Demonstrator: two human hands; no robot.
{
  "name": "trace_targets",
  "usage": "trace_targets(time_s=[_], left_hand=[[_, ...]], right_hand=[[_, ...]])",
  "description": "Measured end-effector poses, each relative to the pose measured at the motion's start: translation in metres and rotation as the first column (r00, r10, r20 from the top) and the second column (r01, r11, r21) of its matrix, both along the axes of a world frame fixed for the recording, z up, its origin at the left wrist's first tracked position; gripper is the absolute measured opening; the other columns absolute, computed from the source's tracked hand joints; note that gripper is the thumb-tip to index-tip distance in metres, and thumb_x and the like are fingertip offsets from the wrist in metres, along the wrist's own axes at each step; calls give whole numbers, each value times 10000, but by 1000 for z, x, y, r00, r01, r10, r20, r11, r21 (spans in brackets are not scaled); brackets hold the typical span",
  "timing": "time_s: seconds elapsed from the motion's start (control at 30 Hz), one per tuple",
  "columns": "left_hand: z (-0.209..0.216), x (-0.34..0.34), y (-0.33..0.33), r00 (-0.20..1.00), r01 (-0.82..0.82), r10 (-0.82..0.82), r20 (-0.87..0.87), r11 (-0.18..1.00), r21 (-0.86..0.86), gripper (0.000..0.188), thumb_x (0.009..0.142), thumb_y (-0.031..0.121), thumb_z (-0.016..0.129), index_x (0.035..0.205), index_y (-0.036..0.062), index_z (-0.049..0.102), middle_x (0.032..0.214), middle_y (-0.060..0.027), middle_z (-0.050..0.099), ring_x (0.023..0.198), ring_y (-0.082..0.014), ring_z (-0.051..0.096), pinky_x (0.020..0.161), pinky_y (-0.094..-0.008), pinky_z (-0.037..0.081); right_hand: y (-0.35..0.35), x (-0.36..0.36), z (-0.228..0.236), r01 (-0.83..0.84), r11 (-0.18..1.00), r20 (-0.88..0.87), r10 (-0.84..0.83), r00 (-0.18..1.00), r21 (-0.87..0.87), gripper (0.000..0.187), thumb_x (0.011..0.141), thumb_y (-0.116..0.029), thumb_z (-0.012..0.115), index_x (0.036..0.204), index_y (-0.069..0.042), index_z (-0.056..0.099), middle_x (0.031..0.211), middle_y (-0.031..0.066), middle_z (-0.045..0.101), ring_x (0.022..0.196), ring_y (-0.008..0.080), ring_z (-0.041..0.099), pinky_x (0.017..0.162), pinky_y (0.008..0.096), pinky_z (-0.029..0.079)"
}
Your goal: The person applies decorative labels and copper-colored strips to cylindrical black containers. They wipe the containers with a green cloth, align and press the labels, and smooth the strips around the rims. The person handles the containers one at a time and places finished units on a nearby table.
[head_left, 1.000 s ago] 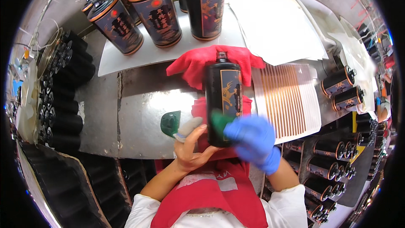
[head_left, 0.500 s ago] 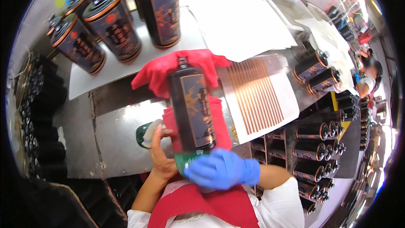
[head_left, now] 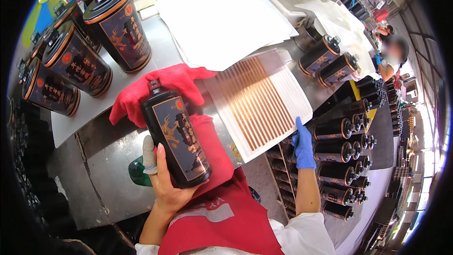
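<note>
A black bottle (head_left: 175, 134) with a dark, gold-decorated label lies tilted on red cloths, its neck on a bunched red towel (head_left: 134, 97) and its base toward me. My left hand (head_left: 166, 184) grips its lower left side, fingers along the body; a grey cover sits on one finger. My right hand (head_left: 303, 144), in a blue glove, is beside the lower right corner of a white sheet (head_left: 302, 104) bearing rows of gold strips (head_left: 257, 104). One finger is stretched out and others are partly bent; nothing shows in this hand. The strips lie to the bottle's right.
Several similar bottles (head_left: 118, 28) stand at the far left. Blank white paper (head_left: 217, 16) lies at the back. Two bottles (head_left: 337, 70) rest at the right, above racked bottles (head_left: 332, 151). A green object (head_left: 139, 171) sits left of my left hand. Another person (head_left: 394, 52) is far right.
My right hand has moved from the bottle's base to the strip sheet's corner, and the green flat piece it held is out of sight. My left hand has come onto the bottle. The view has shifted.
</note>
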State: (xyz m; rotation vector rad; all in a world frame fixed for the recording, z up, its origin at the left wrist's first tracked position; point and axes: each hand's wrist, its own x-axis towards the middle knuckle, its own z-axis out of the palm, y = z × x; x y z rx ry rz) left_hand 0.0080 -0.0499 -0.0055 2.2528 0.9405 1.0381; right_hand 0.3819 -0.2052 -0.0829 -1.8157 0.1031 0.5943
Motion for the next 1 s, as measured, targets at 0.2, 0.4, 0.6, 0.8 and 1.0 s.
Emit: trace_targets(time_s=[0.2, 0.4, 0.6, 0.8, 1.0], left_hand=[[-3, -1, -2, 999, -41, 42, -22, 999, 24, 1127, 544, 236, 892, 1388, -86, 218, 1129, -174, 577, 970, -271, 602, 844, -349, 459], [10, -6, -2, 1000, 16, -16, -14, 1000, -4, 1099, 543, 330, 885, 1363, -89, 286, 1288, -232, 455, 1169, -339, 478, 967, -385, 381], [37, 2, 5, 930, 287, -284, 232, 958, 23, 718, 712, 359, 770, 1243, -38, 494, 1323, -284, 405, 1214, -397, 422, 1013, -440, 334], [96, 50, 12, 491, 871, -501, 712, 294, -393, 293, 902, 304, 576, 953, 16, 585, 804, -74, 562, 742, -188, 503, 683, -328, 392], [86, -12, 42, 758, 652, -416, 503, 523, -549, 171, 877, 180, 606, 831, 15, 604, 740, -38, 552, 694, -110, 491, 636, -254, 388]], right_hand=[[-16, 9, 9, -181, 982, -15, 180, 984, -62, 228, 787, -226, 712, 858, -11, 676, 669, 10, 600, 551, 56, 473, 516, 191, 347], [-21, -24, 83, -270, 953, 360, 303, 882, -140, 127, 806, -94, 657, 835, 30, 661, 691, 16, 619, 599, 59, 537, 561, 192, 412], [40, -126, 213, -727, 488, 410, 860, 305, -483, 81, 743, -77, 681, 792, -27, 641, 625, 28, 581, 495, 70, 523, 464, 230, 403], [89, -158, 273, -928, -2, 477, 857, -193, -372, 103, 685, -94, 719, 738, -71, 634, 616, 38, 577, 490, 160, 555, 460, 254, 404], [108, -112, 234, -892, 439, 329, 831, 448, 105, 90, 724, -23, 634, 766, 25, 572, 683, 97, 609, 513, 85, 525, 452, 187, 390]])
